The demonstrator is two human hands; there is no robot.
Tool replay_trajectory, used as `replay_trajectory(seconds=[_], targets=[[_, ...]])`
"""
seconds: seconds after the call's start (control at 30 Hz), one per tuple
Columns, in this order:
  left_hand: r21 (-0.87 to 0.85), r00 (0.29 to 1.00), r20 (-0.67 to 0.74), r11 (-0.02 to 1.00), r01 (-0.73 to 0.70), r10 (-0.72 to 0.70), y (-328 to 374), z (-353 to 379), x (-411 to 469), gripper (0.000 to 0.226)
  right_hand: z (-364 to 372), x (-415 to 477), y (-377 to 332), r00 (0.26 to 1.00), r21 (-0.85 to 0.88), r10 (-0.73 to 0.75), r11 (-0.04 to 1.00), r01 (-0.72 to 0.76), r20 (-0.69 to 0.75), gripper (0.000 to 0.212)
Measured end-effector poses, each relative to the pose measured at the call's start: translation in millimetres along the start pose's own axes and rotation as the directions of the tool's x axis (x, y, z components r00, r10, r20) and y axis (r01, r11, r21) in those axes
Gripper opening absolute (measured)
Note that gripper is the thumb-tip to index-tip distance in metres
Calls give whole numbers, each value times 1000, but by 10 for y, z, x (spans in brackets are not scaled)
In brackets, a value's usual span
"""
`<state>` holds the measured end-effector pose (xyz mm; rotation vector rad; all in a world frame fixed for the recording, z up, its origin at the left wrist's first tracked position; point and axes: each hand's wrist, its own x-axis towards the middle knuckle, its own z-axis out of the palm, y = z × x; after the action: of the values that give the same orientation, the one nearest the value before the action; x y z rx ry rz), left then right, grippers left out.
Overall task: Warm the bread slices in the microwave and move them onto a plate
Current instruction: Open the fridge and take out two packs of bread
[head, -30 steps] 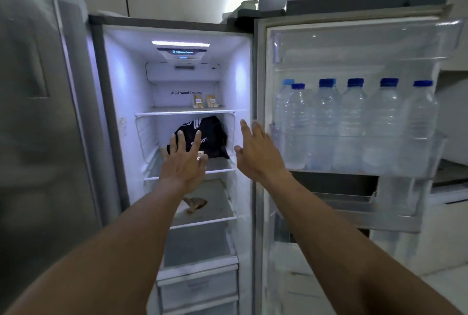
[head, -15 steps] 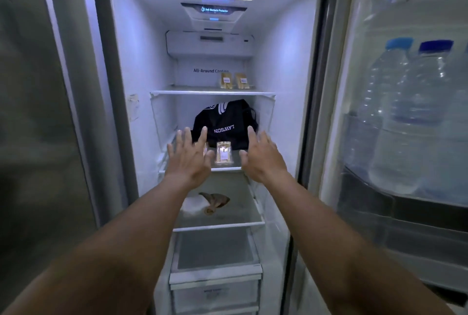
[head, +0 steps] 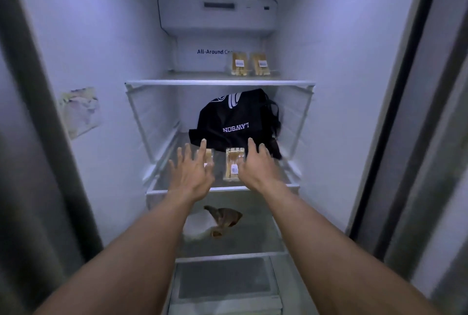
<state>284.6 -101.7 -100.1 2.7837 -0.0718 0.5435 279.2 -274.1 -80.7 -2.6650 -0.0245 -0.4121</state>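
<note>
Now both hands reach in with fingers spread wide, holding nothing — left hand (head: 191,175), right hand (head: 258,165). Grabbing 2 bread packs (head: 233,164) together risks pushing one into the black bag (head: 233,118) — or dropping it.

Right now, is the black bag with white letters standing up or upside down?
Upside down: the black bag with white letters shows its "LAWSON" lettering inverted.

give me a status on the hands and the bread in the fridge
Left hand open, right hand open, neither in grip. Two bread packs on middle shelf, between hands. Black bag behind, not blocking.
</note>
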Motion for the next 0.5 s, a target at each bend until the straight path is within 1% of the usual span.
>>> replay_trajectory(seconds=[0.17,0.27,0.4,0.5], targets=[[-55,998,36,997,58,-56,-172,376,384,64,364,407,39,998,70,8,997,-12,59,71],[-121,993,78,988,93,-84,-226,555,608,66,565,655,37,996,90,17,996,-25,88,64],[-156,990,122,984,85,-67,-268,712,787,65,743,844,54,982,106,61,991,-80,177,54],[-166,986,152,982,86,-61,-287,807,876,66,849,949,106,977,119,84,987,-109,197,59]])
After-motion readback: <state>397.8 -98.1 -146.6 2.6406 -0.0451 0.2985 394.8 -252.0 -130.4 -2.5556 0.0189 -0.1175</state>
